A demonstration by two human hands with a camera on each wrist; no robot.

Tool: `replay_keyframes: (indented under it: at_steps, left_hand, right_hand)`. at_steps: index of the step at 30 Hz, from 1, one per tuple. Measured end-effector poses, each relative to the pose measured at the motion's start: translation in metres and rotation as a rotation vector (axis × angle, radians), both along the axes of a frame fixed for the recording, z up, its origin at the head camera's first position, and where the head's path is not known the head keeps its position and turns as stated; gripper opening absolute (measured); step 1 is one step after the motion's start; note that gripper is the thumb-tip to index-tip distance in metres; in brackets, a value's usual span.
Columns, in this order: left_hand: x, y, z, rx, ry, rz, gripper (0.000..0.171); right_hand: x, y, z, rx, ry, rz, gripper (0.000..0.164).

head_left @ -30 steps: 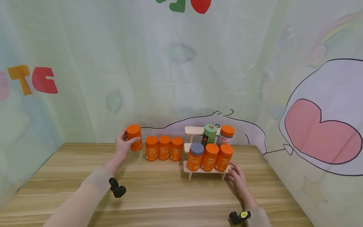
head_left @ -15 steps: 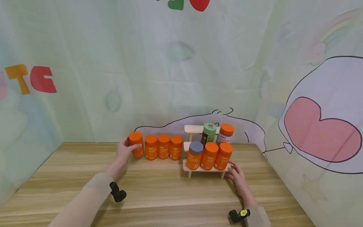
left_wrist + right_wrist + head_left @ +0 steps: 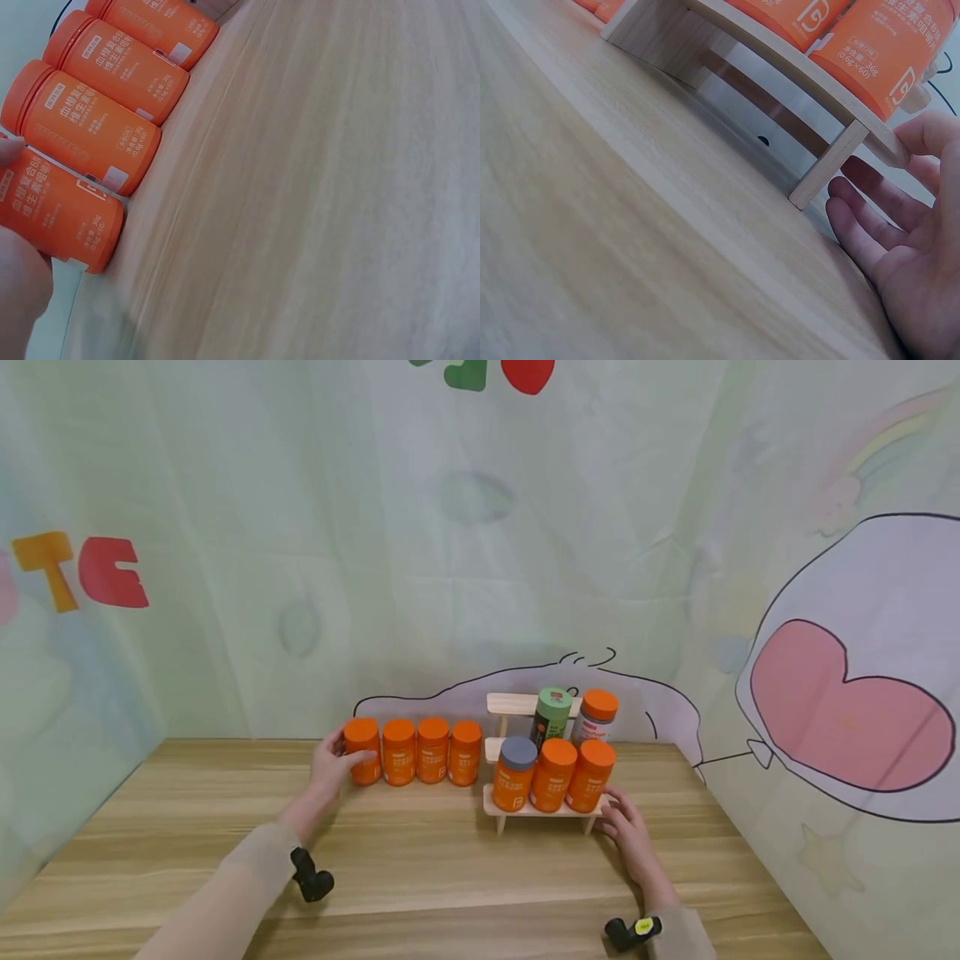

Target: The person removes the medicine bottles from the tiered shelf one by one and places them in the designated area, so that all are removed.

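My left hand (image 3: 330, 766) grips an orange jar (image 3: 365, 770) from its left side, thumb across the front. This jar stands upright on the table at the left end of a row of matching orange jars (image 3: 432, 760). In the left wrist view the held jar (image 3: 56, 210) is close beside its neighbour (image 3: 90, 131). My right hand (image 3: 630, 835) holds the right end of the lowest step of a small wooden tiered rack (image 3: 543, 810). In the right wrist view its fingers (image 3: 870, 225) curl loosely below the step, near the rack's leg (image 3: 829, 165).
On the rack's lowest step stand an orange jar with a grey lid (image 3: 514, 774) and two all-orange jars (image 3: 553, 777). Behind them are a green-lidded jar (image 3: 552, 714) and an orange-lidded pale jar (image 3: 597, 717). A printed curtain (image 3: 420, 568) hangs behind the wooden table (image 3: 450, 877).
My left hand has lowered its orange jar and moved it slightly right, to the end of the row. The right hand has stayed at the rack's right end.
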State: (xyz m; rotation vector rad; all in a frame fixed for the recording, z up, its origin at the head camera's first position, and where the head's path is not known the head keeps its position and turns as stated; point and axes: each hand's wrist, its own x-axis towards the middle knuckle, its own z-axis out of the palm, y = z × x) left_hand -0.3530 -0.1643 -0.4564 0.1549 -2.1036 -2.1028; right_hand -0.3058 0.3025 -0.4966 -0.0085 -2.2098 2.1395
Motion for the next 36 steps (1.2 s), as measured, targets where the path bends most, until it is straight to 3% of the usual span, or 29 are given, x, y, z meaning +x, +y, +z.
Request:
replay_keyframes:
  at_steps: [27,31,36]
  left_hand:
    - [0.004,-0.001,0.001,-0.028,0.034,-0.06,0.087]
    - [0.005,0.0,0.005,-0.023,0.041,-0.03,0.085]
    - [0.005,0.003,0.012,0.028,0.075,0.074,0.076]
  right_hand:
    - [-0.001,0.001,-0.005,0.015,0.035,0.001,0.042]
    - [-0.002,0.001,-0.005,0.009,0.013,-0.005,0.043]
    - [-0.002,0.0,-0.005,0.003,0.018,-0.009,0.04]
